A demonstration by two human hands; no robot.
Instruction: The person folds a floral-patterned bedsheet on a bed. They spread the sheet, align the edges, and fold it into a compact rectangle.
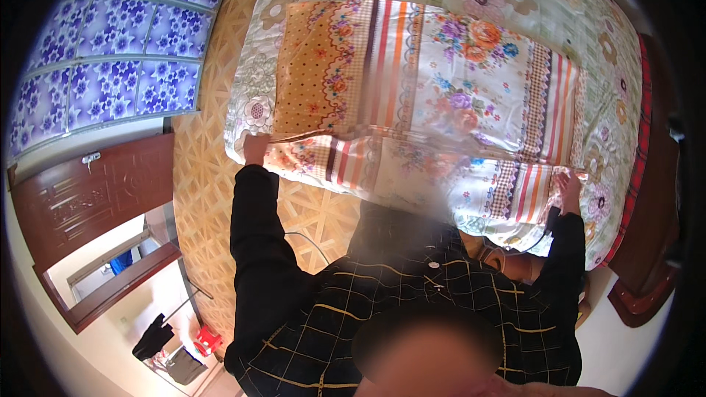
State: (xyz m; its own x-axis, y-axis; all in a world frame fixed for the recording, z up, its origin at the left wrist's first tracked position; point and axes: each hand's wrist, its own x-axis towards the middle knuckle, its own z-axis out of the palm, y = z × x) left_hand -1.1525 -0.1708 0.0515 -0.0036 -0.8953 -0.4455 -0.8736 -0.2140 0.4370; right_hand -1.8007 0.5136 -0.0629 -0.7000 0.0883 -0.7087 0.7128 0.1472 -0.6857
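Observation:
A patterned cloth (458, 60) with flowers, stripes and a dotted tan border is spread on the bed. Its near part is folded or lifted toward me along a bent ridge across the cloth. My left hand (256, 149) grips the cloth's near left corner at the bed's edge. At the opposite end, my right hand (568, 187) is closed on the near right corner. Beneath the cloth lies a pale bedspread (253, 74) with large flower shapes. The middle of the near edge is blurred, so its folds are unclear there.
A purple-flowered cabinet (110, 49) stands at the left on a wood-patterned floor (204, 187). Below it is a brown door (99, 193). A dark wooden headboard (656, 176) borders the bed at right. A black cable (538, 242) hangs by my right wrist.

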